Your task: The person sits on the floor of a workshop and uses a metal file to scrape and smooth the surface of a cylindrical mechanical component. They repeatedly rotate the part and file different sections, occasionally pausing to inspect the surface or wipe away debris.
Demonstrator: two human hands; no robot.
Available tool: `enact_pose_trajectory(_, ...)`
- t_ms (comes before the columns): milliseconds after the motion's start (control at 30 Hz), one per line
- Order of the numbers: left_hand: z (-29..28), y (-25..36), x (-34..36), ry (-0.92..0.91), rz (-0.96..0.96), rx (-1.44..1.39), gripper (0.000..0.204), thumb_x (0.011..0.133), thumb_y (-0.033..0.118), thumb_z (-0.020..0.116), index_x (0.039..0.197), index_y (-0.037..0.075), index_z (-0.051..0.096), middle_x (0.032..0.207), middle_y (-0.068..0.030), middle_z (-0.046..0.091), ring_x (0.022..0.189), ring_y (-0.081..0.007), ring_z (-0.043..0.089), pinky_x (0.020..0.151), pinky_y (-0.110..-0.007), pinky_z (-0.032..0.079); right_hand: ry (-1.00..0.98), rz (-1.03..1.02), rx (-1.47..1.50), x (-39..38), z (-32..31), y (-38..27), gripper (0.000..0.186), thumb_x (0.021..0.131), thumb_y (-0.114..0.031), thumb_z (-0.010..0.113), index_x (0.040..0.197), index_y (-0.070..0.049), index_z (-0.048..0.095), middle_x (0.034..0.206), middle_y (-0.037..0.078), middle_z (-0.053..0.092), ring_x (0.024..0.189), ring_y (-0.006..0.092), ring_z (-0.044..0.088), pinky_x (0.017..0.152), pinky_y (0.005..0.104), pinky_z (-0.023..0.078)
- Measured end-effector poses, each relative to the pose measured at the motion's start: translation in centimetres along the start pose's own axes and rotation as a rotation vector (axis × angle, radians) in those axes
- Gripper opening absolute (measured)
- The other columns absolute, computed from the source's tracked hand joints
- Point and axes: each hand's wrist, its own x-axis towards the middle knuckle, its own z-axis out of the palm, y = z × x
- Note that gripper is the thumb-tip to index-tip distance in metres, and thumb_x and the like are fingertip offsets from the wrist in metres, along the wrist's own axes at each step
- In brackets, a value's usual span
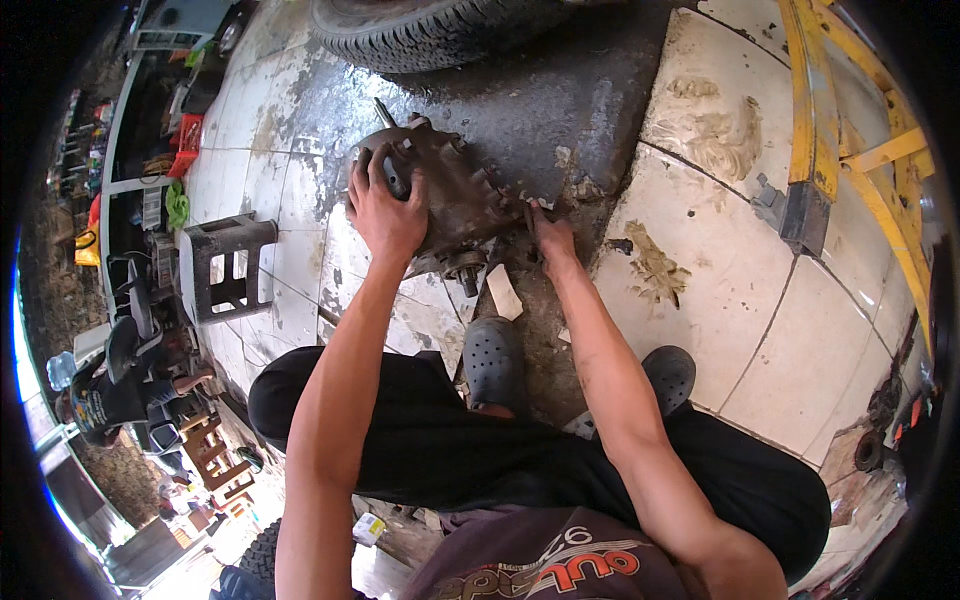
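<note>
A brown, greasy gearbox [455, 195] lies on the floor in front of my feet. A thin metal rod [383, 112] sticks out at its far left, and a splined shaft [467, 277] points from its near side. My left hand [388, 212] grips the left part of the housing from above, fingers curled around a dark rounded piece [397, 178]. At the other end, my right hand [552, 240] is closed on the housing's right edge; its fingertips are partly hidden there.
Beyond the gearbox stands a tyre [430, 35]. A dark stool [228, 268] is at left, a yellow metal frame [815, 120] at right. A pale flat scrap [503, 292] lies near my grey clog [494, 362]. Another person [115, 395] is far left. Grease stains the tiles [740, 290].
</note>
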Motion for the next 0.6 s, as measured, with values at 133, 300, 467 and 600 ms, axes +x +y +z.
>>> enact_pose_trajectory(133, 0.1, 0.6, 0.1, -0.006, -0.002, -0.010, 0.061, 0.087, 0.043, 0.067, 0.141, 0.020, 0.052, 0.152, -0.0145, 0.043, 0.144, -0.0338, 0.034, 0.117, -0.052, 0.023, 0.323, -0.164, -0.198, 0.9, -0.6, -0.2, 0.061, 0.096, -0.048, 0.064, 0.119, 0.008, 0.062, 0.107, 0.019, 0.069, 0.091, 0.0281, 0.065, 0.079, 0.0419, 0.052)
enact_pose_trajectory(300, 0.0, 0.3, -0.1, -0.007, -0.021, 0.015, 0.061, 0.087, 0.043, 0.067, 0.141, 0.020, 0.052, 0.153, -0.0136, 0.042, 0.145, -0.0333, 0.033, 0.118, -0.050, 0.022, 0.061, -0.011, -0.053, -0.2, -2.4, -2.1, 0.053, 0.092, -0.037, 0.073, 0.118, 0.008, 0.064, 0.096, 0.013, 0.072, 0.081, 0.0268, 0.065, 0.079, 0.0381, 0.052)
enact_pose_trajectory(467, 0.3, 0.4, 0.1, -0.008, 0.003, 0.010, 0.061, 0.087, 0.044, 0.067, 0.141, 0.020, 0.052, 0.153, -0.0133, 0.042, 0.145, -0.0330, 0.033, 0.118, -0.049, 0.022, -0.017, -0.258, -0.182, -0.7, -3.9, -2.0, 0.034, 0.089, -0.024, 0.072, 0.109, 0.004, 0.071, 0.091, 0.011, 0.073, 0.080, 0.0250, 0.066, 0.079, 0.0363, 0.051)
enact_pose_trajectory(600, 0.2, 0.4, 0.1, 0.001, -0.008, 0.005, 0.061, 0.088, 0.044, 0.067, 0.142, 0.020, 0.052, 0.153, -0.0135, 0.042, 0.145, -0.0333, 0.034, 0.118, -0.049, 0.023, 0.053, -0.339, -0.337, -1.6, -3.7, -3.0, 0.032, 0.089, -0.023, 0.070, 0.110, 0.002, 0.071, 0.097, 0.019, 0.072, 0.089, 0.0310, 0.069, 0.081, 0.0390, 0.052)
